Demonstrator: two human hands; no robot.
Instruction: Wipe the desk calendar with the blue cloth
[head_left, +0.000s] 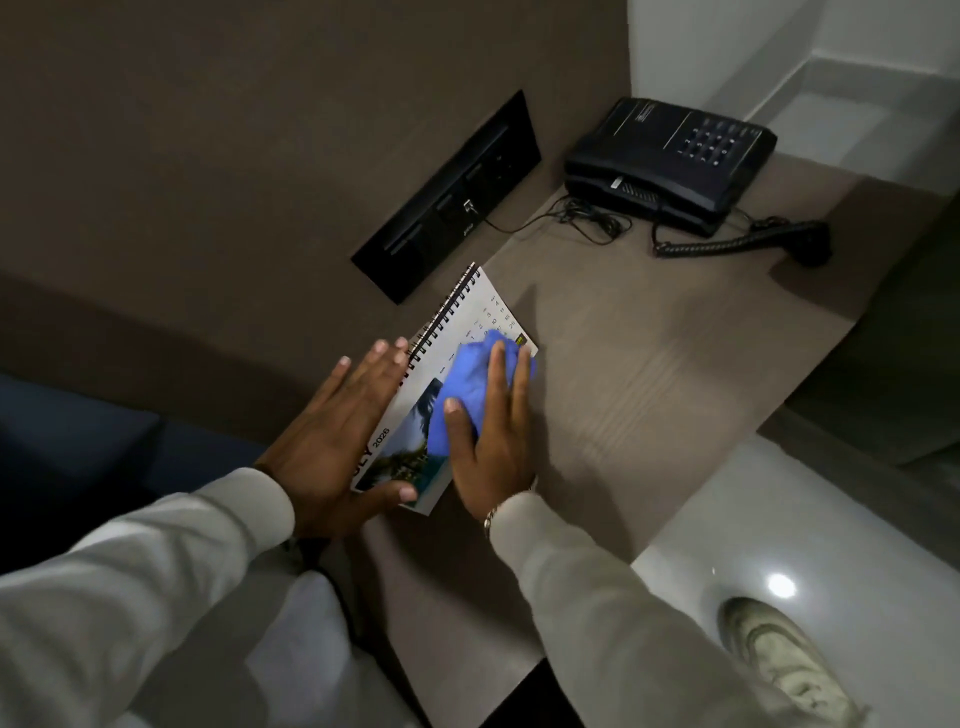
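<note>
A spiral-bound desk calendar (467, 317) with a photo and date grid stands on the brown desk (649, 374), near the wall. The bunched blue cloth (465, 384) is pressed against the calendar's front face by my right hand (493, 441), fingers spread over it. My left hand (337, 431) lies flat with fingers apart against the calendar's back and spiral edge, its thumb hooked under the near corner, steadying it.
A black telephone (670, 161) with a coiled cord (727, 244) sits at the desk's far end. A black socket panel (452, 197) is set in the wall behind the calendar. A shoe (779, 660) rests on the glossy white floor to the right.
</note>
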